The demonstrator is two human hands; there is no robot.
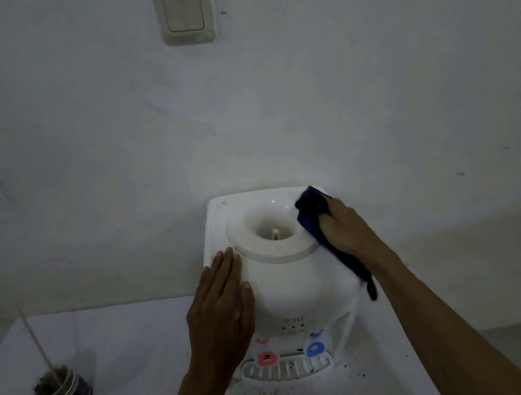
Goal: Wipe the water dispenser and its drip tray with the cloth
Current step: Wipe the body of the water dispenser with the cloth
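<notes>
Cloth is clutched by the right hand at the back right corner of the dispenser, which is steadied by the flat, open left hand. Its dangling tail could be snagged; the tray is likely unwiped.

wall close behind water dispenser, cup well left

The right hand covers part of the cloth; the left hand hides the dispenser's near side.
</notes>
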